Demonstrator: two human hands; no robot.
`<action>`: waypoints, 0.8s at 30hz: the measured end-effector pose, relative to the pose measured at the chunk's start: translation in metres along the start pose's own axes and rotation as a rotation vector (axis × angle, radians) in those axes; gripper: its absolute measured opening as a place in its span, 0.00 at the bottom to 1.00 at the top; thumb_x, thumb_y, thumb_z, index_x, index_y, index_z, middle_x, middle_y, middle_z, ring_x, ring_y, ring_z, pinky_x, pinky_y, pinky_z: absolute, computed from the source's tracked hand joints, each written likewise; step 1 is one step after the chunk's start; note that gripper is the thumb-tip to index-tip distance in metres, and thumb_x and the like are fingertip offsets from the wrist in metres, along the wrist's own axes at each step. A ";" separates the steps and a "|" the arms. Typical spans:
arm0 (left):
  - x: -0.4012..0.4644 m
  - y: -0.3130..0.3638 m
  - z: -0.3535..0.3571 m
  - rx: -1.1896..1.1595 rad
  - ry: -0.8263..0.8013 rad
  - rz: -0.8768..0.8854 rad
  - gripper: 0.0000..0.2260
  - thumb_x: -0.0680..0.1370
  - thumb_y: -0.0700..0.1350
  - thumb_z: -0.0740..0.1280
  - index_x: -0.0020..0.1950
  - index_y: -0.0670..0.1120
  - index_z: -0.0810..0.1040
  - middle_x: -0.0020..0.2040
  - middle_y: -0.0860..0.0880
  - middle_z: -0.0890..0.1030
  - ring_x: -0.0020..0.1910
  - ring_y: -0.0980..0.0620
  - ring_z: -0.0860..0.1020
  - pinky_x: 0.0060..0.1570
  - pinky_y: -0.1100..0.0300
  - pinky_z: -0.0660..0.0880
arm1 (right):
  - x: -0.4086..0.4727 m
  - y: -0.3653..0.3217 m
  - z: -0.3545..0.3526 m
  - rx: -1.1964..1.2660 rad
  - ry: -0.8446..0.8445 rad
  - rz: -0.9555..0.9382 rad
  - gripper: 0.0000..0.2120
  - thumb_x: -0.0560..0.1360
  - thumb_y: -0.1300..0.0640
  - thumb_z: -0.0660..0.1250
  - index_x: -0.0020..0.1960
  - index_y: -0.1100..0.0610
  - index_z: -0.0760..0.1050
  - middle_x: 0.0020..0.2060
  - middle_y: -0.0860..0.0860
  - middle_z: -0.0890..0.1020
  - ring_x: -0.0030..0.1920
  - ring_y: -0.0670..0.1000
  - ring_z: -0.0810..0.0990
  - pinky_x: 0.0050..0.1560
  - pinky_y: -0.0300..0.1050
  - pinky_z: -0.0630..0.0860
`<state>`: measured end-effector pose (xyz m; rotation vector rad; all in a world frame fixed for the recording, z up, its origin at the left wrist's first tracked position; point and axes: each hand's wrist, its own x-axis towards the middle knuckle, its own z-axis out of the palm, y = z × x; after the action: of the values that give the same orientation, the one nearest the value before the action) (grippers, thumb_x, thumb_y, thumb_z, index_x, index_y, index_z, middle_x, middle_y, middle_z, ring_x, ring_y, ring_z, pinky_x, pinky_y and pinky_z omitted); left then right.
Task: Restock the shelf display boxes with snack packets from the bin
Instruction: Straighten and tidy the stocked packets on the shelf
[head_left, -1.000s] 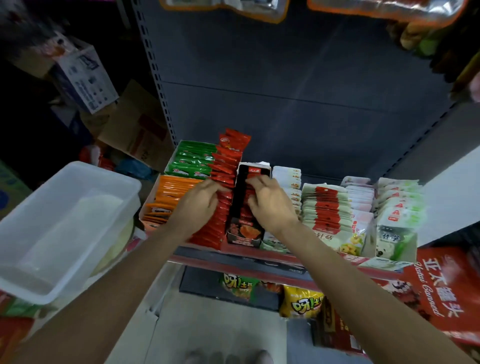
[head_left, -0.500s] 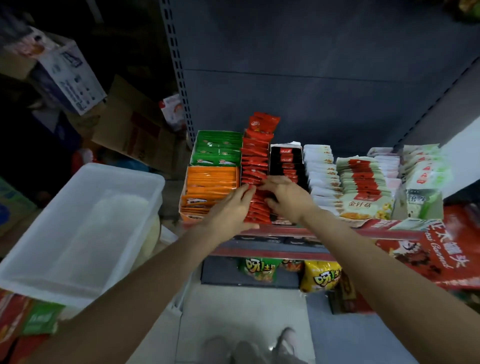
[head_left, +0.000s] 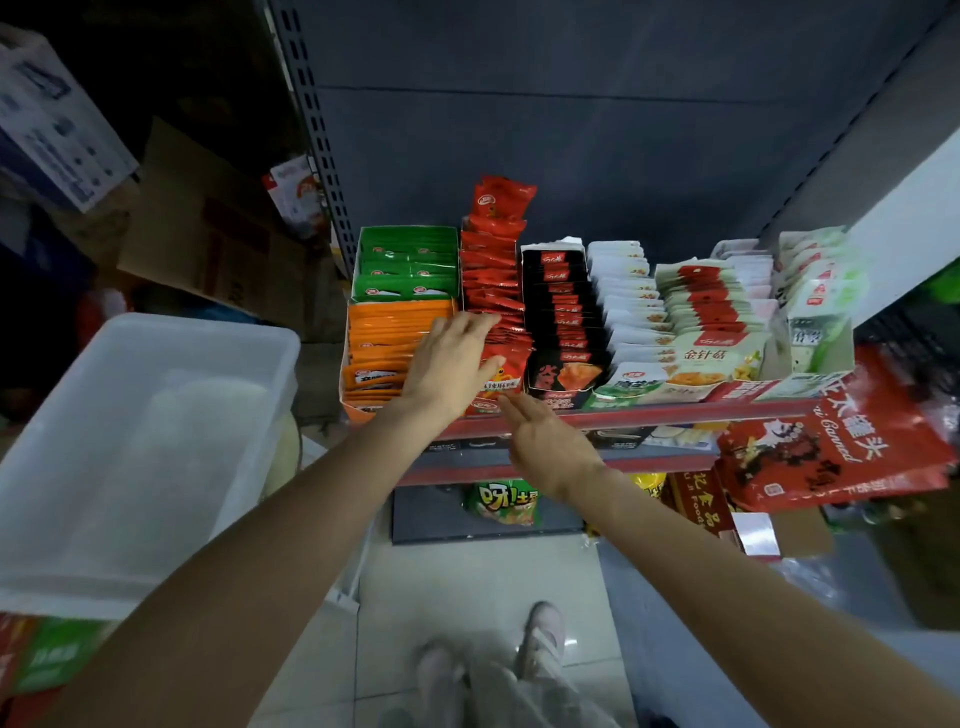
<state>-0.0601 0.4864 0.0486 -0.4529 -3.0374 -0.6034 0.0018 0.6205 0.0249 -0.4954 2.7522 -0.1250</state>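
Note:
Display boxes stand in a row on the shelf: green packets (head_left: 408, 262), orange packets (head_left: 387, 353), red packets (head_left: 493, 270), black packets (head_left: 563, 312) and white packets (head_left: 626, 296). My left hand (head_left: 449, 361) lies flat with straight fingers on the front of the red row, its fingertips touching the packets. My right hand (head_left: 545, 447) hovers open just below the shelf's red front edge (head_left: 675, 413), fingers straight, holding nothing. The translucent white bin (head_left: 135, 447) stands at the left, with no packets visible inside.
Red hanging bags (head_left: 831, 441) stick out at the right of the shelf. More snack bags (head_left: 501, 501) sit on the lower shelf. Cardboard boxes (head_left: 208, 228) are stacked behind the bin. My shoes (head_left: 543, 631) stand on the tiled floor below.
Both hands were pressing on the red and black rows. My right hand has pulled back below the shelf edge and opened. My left hand stays on the red packets, and my head has drawn back.

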 end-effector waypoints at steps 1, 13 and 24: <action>-0.004 0.001 0.003 0.083 0.065 0.081 0.25 0.79 0.45 0.62 0.75 0.50 0.60 0.74 0.47 0.64 0.70 0.46 0.63 0.66 0.52 0.64 | 0.000 -0.001 0.002 -0.002 -0.023 0.015 0.30 0.79 0.63 0.55 0.77 0.61 0.46 0.76 0.54 0.49 0.76 0.54 0.48 0.73 0.46 0.56; 0.030 -0.004 0.009 0.303 -0.031 0.144 0.43 0.74 0.37 0.69 0.77 0.49 0.41 0.78 0.48 0.42 0.76 0.48 0.40 0.72 0.53 0.41 | 0.006 0.008 -0.007 0.041 -0.012 0.002 0.26 0.76 0.65 0.58 0.73 0.56 0.59 0.66 0.51 0.65 0.65 0.53 0.66 0.61 0.49 0.70; 0.022 -0.025 0.002 0.115 -0.090 0.222 0.41 0.78 0.47 0.65 0.76 0.44 0.35 0.76 0.48 0.34 0.74 0.54 0.35 0.74 0.57 0.41 | 0.040 0.031 -0.078 0.144 0.575 0.036 0.17 0.76 0.63 0.61 0.64 0.62 0.72 0.57 0.58 0.75 0.58 0.59 0.73 0.54 0.53 0.75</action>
<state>-0.0880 0.4713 0.0390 -0.8182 -3.0225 -0.4058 -0.0706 0.6375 0.0808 -0.4188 3.2699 -0.5264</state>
